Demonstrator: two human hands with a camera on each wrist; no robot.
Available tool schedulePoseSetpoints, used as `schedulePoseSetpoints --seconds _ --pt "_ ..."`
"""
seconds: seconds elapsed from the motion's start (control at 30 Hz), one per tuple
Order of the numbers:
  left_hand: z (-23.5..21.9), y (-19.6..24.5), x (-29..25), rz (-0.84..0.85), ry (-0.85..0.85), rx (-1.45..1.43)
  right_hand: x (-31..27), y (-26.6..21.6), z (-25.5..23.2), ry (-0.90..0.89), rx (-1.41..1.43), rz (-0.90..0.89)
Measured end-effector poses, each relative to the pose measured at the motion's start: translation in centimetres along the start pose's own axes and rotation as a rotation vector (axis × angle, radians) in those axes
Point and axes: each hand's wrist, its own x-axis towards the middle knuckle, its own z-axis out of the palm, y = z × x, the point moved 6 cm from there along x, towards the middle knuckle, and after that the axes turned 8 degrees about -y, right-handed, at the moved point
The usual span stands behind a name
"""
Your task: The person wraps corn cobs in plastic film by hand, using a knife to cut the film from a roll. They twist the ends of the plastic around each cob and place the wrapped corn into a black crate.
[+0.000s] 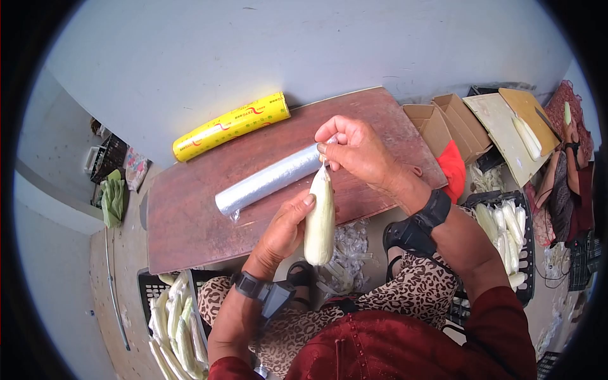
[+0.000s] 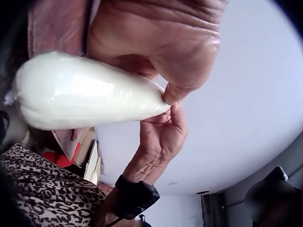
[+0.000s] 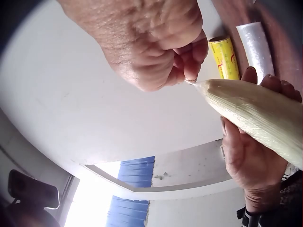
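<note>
A pale green ear of corn in its husk (image 1: 320, 225), wrapped in shiny cling film, hangs tip up over the near edge of the table. My left hand (image 1: 285, 228) grips it from the side, thumb along the husk. Above the tip, my right hand (image 1: 364, 155) pinches the film end, drawn out into a thin twist that shows in the right wrist view at the corn's tip (image 3: 203, 88). In the left wrist view the wrapped corn (image 2: 80, 94) gleams under smooth film. Behind the hands, a roll of clear cling film (image 1: 269, 180) lies on the reddish table (image 1: 183, 215).
A yellow printed roll (image 1: 231, 126) lies by the wall. Crates of corn stand at lower left (image 1: 152, 285) and right (image 1: 525, 234). Cardboard boxes (image 1: 459, 126) and a red cloth (image 1: 451, 171) are at the table's right end. Another person's arm (image 1: 572, 152) shows far right.
</note>
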Motion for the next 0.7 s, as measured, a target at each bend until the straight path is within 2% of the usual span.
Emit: schedulePoseSetpoints --seconds 0.37,0.47,0.7 --pt "0.0 0.4 -0.3 -0.041 0.048 0.013 -0.2 -0.2 -0.1 -0.015 -0.042 -0.01" --pt "-0.6 0.1 -0.5 -0.125 0.045 0.048 -0.2 -0.3 -0.2 -0.011 -0.036 0.004" --pt "0.5 0.2 -0.4 -0.087 0.033 0.078 -0.1 -0.3 0.1 -0.027 0.005 0.022"
